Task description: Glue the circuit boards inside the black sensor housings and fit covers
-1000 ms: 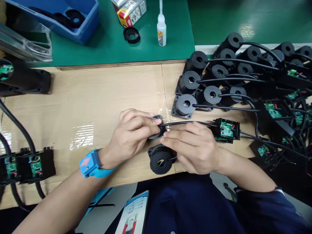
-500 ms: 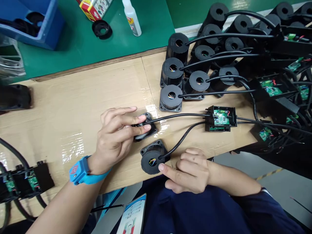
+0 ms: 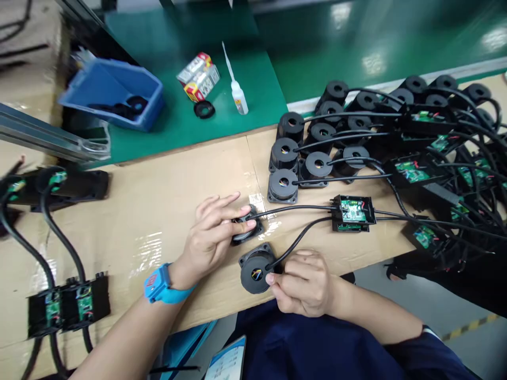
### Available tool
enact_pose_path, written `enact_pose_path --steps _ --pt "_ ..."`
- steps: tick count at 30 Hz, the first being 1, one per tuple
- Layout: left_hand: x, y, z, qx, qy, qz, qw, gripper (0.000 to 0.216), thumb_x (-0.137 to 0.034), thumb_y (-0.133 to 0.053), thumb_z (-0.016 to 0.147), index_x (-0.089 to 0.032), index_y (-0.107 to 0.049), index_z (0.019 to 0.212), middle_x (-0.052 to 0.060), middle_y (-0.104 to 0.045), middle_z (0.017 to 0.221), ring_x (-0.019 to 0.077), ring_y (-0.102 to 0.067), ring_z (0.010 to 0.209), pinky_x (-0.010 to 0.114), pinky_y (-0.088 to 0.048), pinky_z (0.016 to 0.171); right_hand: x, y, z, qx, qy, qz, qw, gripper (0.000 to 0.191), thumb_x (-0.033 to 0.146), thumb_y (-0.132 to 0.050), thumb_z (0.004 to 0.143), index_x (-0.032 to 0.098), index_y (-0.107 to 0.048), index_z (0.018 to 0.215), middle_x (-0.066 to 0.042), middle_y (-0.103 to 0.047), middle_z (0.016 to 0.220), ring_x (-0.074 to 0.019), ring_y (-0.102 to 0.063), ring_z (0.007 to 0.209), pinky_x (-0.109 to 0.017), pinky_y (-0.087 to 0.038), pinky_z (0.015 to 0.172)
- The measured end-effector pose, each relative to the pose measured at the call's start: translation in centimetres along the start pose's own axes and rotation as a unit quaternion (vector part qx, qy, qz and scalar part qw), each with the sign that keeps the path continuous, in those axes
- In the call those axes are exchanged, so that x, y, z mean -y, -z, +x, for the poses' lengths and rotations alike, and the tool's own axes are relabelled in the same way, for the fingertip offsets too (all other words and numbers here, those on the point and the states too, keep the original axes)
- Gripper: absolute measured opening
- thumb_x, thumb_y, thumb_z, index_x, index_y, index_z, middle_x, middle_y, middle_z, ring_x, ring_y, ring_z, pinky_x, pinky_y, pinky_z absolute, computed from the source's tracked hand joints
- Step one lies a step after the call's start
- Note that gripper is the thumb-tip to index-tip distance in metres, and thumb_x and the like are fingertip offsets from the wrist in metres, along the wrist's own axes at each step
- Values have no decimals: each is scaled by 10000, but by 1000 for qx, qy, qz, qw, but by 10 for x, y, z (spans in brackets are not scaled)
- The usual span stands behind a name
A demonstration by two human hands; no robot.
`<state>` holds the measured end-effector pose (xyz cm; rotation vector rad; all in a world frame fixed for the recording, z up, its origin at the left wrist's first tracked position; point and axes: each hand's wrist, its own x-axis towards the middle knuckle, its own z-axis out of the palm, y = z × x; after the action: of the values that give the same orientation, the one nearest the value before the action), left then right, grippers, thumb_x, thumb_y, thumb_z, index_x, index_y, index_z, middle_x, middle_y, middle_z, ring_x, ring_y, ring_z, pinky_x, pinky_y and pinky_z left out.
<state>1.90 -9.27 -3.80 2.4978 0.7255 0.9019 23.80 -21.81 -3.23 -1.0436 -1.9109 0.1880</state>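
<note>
My left hand [image 3: 216, 232] rests on a black round housing with a square flange [image 3: 257, 230]. Its thumb and index finger press on the top, around where a black cable [image 3: 295, 207] comes out; the palm side is hidden. Closer to me lies a second black housing [image 3: 249, 279], tilted, with coloured wires in its centre hole. My right hand [image 3: 303, 282] has its fingers curled, thumb and fingertip at this housing's rim beside the cable exit. Both cables run right to two stacked black boxes with green circuit boards [image 3: 354, 210].
Several cabled black housings [image 3: 283, 184] stand in rows at the right, beside more open boxes [image 3: 414, 169]. At the left lie cabled boxes [image 3: 85, 303]. A blue bin [image 3: 150, 108], a small carton [image 3: 200, 79], a black ring [image 3: 204, 110] and a white bottle [image 3: 239, 99] stand on the green mat.
The camera view has shifted, so more of the left and far side shows. My right fingers have drawn in at the nearer housing's cable exit. My left hand stays on the other housing.
</note>
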Motion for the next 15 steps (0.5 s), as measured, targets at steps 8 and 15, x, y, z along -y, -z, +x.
enact_pose_path --steps 8,15 --pt "4 9 2 34 -47 44 997 448 17 -507 952 -291 -729 1191 31 -745 1295 190 -403 1538 417 -258 1290 1 -7 1 -39 23 -33 998 280 238 -512 945 197 -607 685 50 -453 553 -100 -378 469 -260 -328 485" --pt "1 22 3 39 -76 131 988 411 -100 -522 952 -317 -758 1209 23 -679 1427 239 -227 1613 422 -167 1332 -4 -15 -4 -55 38 -57 996 337 336 -516 982 227 -542 664 76 -404 544 -94 -349 444 -250 -310 447"
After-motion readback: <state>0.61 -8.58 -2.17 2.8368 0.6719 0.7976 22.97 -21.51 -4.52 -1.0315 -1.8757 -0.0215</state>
